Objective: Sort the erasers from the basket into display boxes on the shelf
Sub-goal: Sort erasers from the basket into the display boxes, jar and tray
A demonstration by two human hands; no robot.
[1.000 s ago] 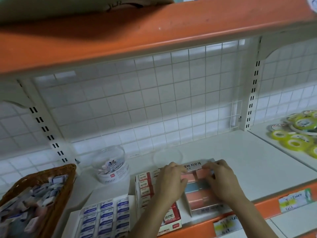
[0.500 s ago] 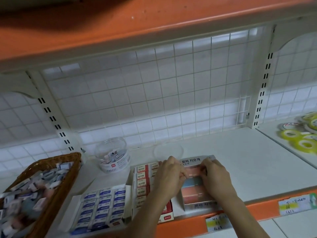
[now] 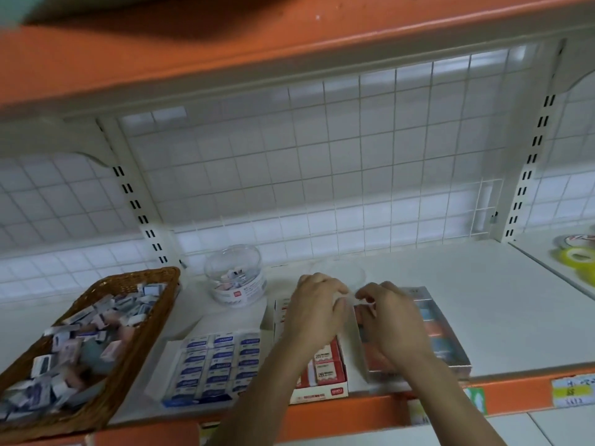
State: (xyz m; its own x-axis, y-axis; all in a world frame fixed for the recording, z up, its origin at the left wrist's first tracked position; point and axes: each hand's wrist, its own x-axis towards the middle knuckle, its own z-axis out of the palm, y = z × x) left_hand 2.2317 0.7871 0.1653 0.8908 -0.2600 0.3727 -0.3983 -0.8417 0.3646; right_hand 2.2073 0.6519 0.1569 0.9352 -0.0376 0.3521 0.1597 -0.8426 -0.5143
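Note:
A wicker basket (image 3: 146, 320) at the left holds several loose wrapped erasers (image 3: 80, 342). Three display boxes stand along the shelf's front edge: blue-labelled erasers (image 3: 212, 365), red-labelled erasers (image 3: 326, 365), and pastel erasers in a silver box (image 3: 442, 333). My left hand (image 3: 317, 309) hovers over the red box. My right hand (image 3: 392, 320) is over the left part of the pastel box. Both hands have curled fingers, with the fingertips nearly meeting. Motion blur hides whether anything is pinched between them.
A clear round tub (image 3: 236, 275) with small erasers stands behind the boxes, with a clear lid (image 3: 352, 270) lying behind my hands. Yellow tape rolls (image 3: 576, 257) sit on the neighbouring shelf at the right. An orange shelf (image 3: 289, 37) hangs overhead. Price labels (image 3: 573, 391) line the front rail.
Both hands have lifted off the pastel box and drawn together with fingers curled. The camera has shifted, so the shelf contents now sit further right in view.

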